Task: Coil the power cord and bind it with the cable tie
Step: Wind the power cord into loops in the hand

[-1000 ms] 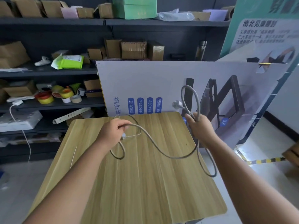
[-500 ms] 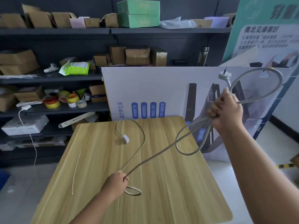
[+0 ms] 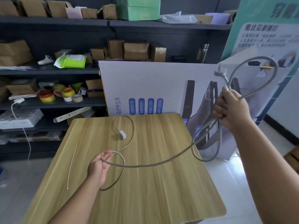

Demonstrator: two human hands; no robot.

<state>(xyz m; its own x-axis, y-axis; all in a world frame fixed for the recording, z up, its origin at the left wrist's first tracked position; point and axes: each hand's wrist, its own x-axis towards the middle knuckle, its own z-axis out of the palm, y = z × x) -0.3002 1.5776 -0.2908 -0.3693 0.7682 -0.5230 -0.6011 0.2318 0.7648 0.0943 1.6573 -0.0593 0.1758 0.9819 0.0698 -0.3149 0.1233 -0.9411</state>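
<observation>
Behind your desk point(image 3: 145, 199) the dark shelves point(image 3: 53, 71) hold cardboard boxes point(image 3: 135, 49), a green carton point(image 3: 139, 8) on the top shelf, a lime-green packet point(image 3: 72, 61) and a cluster of tape rolls point(image 3: 59, 94); what is inside the boxes cannot be seen. The power cord point(image 3: 145, 164) is grey and round, and its run stretches from your lower left up to your upper right. Your right hand point(image 3: 231, 109), raised off the desk's right edge, has its fingers closed around several gathered strands, with one loop arching above it and another hanging below; the plug point(image 3: 220, 73) sticks up and to the left from that fist. Your left hand point(image 3: 99, 167) is palm up over the desk with its fingers loosely curled, the cord lying across the fingertips and curling into a loop beside your wrist. Farther back the cord curves over the desk to a small white connector block point(image 3: 122, 134). The pale, thin cable tie point(image 3: 72, 166) lies nearly straight on the desk's left side, apart from the cord, its long axis running from near to far.
</observation>
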